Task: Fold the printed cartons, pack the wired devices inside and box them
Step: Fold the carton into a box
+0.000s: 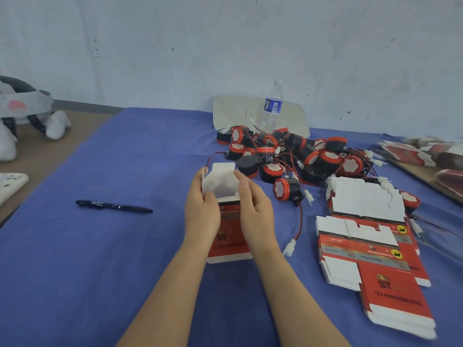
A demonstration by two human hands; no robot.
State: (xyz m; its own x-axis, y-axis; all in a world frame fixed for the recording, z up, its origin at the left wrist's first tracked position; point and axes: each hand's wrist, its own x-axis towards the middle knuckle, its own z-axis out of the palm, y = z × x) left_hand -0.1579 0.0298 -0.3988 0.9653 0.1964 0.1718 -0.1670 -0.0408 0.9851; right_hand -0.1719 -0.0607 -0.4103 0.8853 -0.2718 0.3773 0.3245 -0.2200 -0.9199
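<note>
Fingers (198,186) of both hands curl round one printed carton (229,231), dead centre, over the blue cloth (100,259). Left hand (200,216) grips its left edge, right hand (256,214) its right edge, thumbs on the near face. Carton is part-erected: red body opened out from flat, white top flap (223,180) standing up, not tucked. Can't tell if the bottom end is closed. Nothing shows inside. Step in hand, by my read: folding stage, shaping the body before any device goes in. Next move likely calls for closing one end, side tabs first and then the flap, with one hand steadying the body so it doesn't fall flat; thin card, so light pressure. Then a device. The nearest wired device (286,189), black and red, lies at 2 o'clock near the right hand, with a red-black lead and white plug (290,246) below it at 4 o'clock; the wire probably needs coiling to fit. Main pile of wired devices (288,154) at 1 o'clock, leads tangled. Stack of flat cartons (370,249) at 3 to 4 o'clock. Water bottle (273,106) past the pile, by the wall. Black pen (112,206) at 9 o'clock, well apart.
</note>
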